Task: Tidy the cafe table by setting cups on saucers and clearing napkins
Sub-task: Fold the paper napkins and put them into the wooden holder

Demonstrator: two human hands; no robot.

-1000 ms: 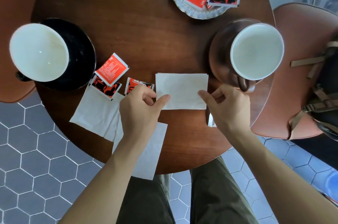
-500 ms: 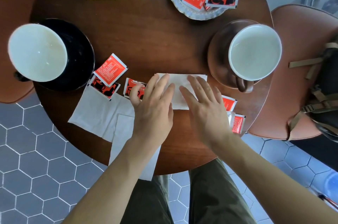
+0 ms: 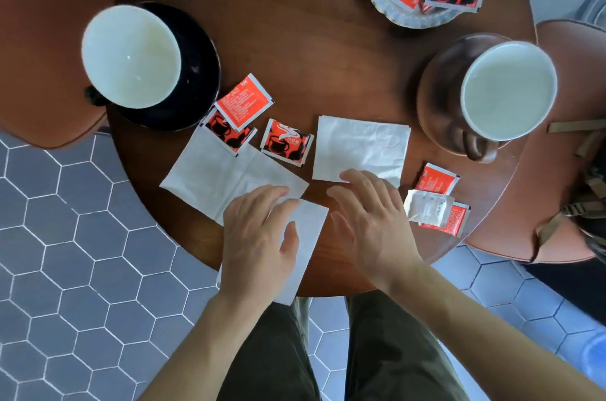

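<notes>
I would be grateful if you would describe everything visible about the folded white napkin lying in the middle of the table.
The folded napkin is a white, rectangular piece of soft, faintly creased paper, lying flat on the dark wooden table. Layered edges show at its right corner. It sits between a red sugar packet and the brown saucer, touching neither. The right hand rests its straight fingers on its near edge.

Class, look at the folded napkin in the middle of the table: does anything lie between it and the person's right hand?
Nothing visible does. The right hand already reaches the near edge of the folded napkin with straight fingers. The sugar packets lie beside the napkin, not on it.
</notes>
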